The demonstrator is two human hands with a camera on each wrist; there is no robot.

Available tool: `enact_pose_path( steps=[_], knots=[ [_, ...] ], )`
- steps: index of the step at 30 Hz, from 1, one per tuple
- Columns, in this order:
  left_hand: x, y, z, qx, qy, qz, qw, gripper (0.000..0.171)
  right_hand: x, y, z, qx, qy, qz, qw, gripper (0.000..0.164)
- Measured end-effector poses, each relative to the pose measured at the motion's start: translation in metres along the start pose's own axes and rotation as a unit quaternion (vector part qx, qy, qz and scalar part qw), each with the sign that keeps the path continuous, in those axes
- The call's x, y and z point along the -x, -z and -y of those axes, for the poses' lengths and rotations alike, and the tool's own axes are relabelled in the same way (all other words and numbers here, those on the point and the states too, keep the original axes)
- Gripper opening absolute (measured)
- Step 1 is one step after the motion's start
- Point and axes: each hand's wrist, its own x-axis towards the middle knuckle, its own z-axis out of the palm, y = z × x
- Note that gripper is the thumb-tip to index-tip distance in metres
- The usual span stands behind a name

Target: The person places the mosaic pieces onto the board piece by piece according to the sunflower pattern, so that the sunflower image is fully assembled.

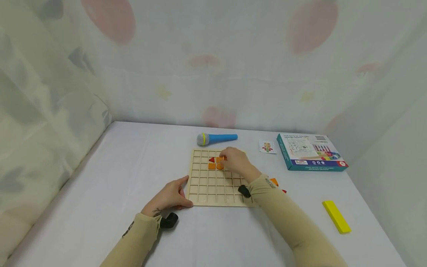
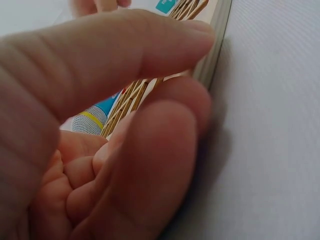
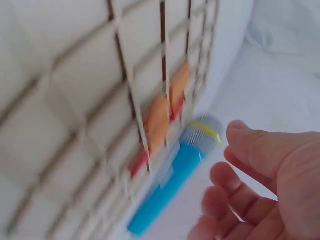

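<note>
The wooden grid board (image 1: 203,189) lies flat on the table (image 1: 143,159), in front of me. At least 4 pieces sit in its far rows: a red triangle (image 1: 212,160) beside an orange square in the upper row, then an orange square (image 1: 211,166) and an orange circle (image 1: 219,167) directly below. My right hand (image 1: 235,161) is over the far part of the grid, next to these pieces. Its fingers are loosely bent and relaxed – contact with a piece cannot be determined. My left hand (image 1: 170,194) is also relaxed, with thumb and forefinger spread; the thumb touches the near left corner of the board, the forefinger its left edge.

Right of the board, beside my right sleeve (image 1: 287,215), lie 1 loose orange piece (image 1: 274,181) and 1 red piece (image 1: 284,191), both partly hidden. Beyond the far edge lies a blue toy microphone (image 1: 221,138). Farther right are a printed card (image 1: 267,147) and a flat box (image 1: 310,152). A yellow block (image 1: 336,217) lies nearer to me – well apart from the board.
</note>
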Motion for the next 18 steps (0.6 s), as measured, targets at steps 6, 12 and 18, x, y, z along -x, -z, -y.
enact_pose_path(
  steps=[6,12,18],
  knots=[
    [0.0,-0.001,0.001,-0.004,0.003,-0.001,1.0,0.107,0.039,0.03,-0.043,0.004,-0.024,0.018,1.0,0.029],
    [-0.001,-0.001,0.002,-0.018,0.003,-0.009,0.9998,0.107,0.077,0.033,-0.089,0.018,-0.074,0.082,0.994,0.031],
    [-0.002,-0.002,0.002,-0.018,0.004,-0.008,0.9998,0.107,0.101,0.023,-0.119,0.026,-0.1,0.127,0.987,0.029]
  ],
)
